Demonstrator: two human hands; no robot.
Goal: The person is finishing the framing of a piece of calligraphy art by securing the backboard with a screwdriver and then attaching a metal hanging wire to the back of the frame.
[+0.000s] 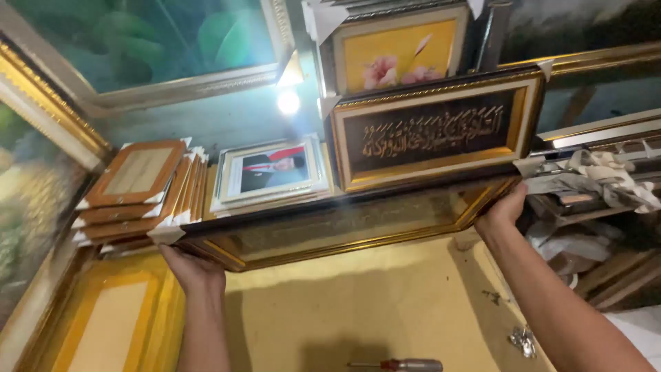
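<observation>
Gold-edged frame, long, dark outer rim, held up level across middle of view, just below calligraphy frame and portrait photo. Left hand grips its left lower corner, fingers closed under edge. Right hand clasps right end, fingers wrapped behind rim, mostly hidden. Stack of brown frames with white corner guards leans at left. Flower picture stands above. Yellow tabletop below carries screwdriver near bottom edge and small metal bits at right.
</observation>
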